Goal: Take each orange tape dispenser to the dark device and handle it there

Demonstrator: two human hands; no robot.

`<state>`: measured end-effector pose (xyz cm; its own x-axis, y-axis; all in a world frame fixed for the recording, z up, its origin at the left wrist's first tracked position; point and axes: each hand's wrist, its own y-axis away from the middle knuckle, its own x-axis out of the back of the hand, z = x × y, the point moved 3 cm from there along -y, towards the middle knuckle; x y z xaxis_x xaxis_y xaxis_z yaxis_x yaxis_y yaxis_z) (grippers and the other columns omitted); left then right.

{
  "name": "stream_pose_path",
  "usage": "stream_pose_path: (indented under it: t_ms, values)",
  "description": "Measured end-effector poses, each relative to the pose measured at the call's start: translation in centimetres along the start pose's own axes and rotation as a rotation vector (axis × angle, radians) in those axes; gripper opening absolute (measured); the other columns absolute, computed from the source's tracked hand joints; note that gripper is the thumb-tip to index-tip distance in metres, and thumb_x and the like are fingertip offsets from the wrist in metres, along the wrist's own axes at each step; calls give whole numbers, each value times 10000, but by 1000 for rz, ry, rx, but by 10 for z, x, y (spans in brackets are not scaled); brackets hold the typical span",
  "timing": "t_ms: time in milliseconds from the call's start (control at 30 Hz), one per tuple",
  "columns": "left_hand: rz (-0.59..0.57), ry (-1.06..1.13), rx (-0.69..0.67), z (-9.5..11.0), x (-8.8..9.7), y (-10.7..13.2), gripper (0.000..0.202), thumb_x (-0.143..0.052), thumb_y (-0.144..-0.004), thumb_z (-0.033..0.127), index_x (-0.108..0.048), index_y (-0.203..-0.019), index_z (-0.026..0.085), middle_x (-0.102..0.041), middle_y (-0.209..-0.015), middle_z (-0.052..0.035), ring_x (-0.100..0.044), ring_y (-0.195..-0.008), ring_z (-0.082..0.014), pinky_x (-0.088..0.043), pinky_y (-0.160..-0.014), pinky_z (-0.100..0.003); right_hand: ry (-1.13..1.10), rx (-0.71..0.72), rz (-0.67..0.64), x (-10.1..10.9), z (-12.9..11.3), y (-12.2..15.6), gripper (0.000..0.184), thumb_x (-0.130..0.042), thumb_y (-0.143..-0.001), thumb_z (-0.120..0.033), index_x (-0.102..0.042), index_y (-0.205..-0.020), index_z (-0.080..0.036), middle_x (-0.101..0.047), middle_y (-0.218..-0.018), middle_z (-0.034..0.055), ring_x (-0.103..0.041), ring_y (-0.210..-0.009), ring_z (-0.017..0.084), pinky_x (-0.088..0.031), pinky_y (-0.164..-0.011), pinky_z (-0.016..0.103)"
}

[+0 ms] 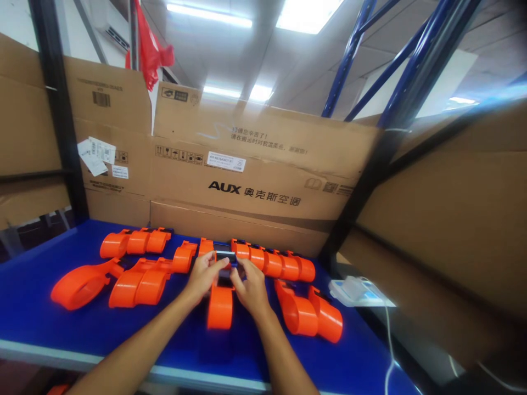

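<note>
Between my hands is a small black rectangular part (225, 256) with a pale, comb-like toothed edge on top. My left hand (202, 277) pinches its left side, the thumb lying across its front. From the right, my right hand (251, 286) grips the other end with thumb and fingers. Just below stands an orange loop (219, 310) of smooth, wide band. Its top is hidden behind the fingers, so I cannot tell whether it joins the black part. Behind my hands is another orange loop (206, 246), partly covered.
Several orange loops with dark ends stand in rows on the blue tabletop (173, 337), such as the left loop (80, 285) and right loop (325, 318). A cardboard wall (247, 170) closes the back. A white power strip (358, 292) with cables lies at right, beside a black post (349, 214).
</note>
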<state>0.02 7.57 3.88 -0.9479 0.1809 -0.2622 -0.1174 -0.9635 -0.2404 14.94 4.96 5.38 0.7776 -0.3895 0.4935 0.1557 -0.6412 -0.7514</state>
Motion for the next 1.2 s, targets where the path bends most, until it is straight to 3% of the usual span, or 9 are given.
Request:
stream_pose_path:
  t_ms: [133,267,467,700,933,1200]
  values:
    - [72,86,46,-7,5,-5,325,-779,-707,427,-641,-843,167,-479,-423,82,-391,-331,-67,-302,-397,-197,-23,7,-10,-1,2,-1,345,-533,-922,-289,-614,-1233,-164,-654,-795,55,-570,-606,157,-512,-592,279]
    - [132,252,123,-8,6,-7,369,-823,-641,422,-646,-832,161,-557,-517,62,-437,-347,-61,-321,-385,-192,3,98,-92,-2,0,-3,402,-499,-947,-258,-560,-1340,-195,-666,-859,70,-584,-658,170,-543,-662,314]
    - [104,375,168,3,-3,0,356,-856,-630,330,-674,-866,135,-615,-601,36,-474,-381,-40,-366,-395,-163,113,166,-91,-2,2,0,447,-476,-938,-209,-522,-1382,-177,-679,-823,77,-619,-729,209,-565,-710,360]
    - [27,448,208,10,-13,8,324,-863,-644,281,-654,-848,140,-663,-637,0,-590,-464,-98,-488,-479,-208,208,168,-38,-7,5,3,469,-520,-843,-125,-585,-1307,-146,-687,-808,93,-635,-701,216,-567,-680,348]
    - [-5,451,219,12,-14,11,317,-865,-645,270,-666,-855,142,-633,-590,27,-549,-426,-81,-479,-475,-211,206,183,-16,-8,3,4,459,-530,-843,-118,-589,-1298,-142,-677,-792,89,-638,-684,211,-565,-685,342]
    - [-14,436,196,12,-12,11,276,-850,-664,270,-680,-839,140,-501,-444,71,-467,-364,-74,-459,-463,-210,195,189,-41,-6,-1,4,427,-501,-863,-128,-584,-1281,-133,-672,-778,88,-641,-706,216,-570,-706,349]
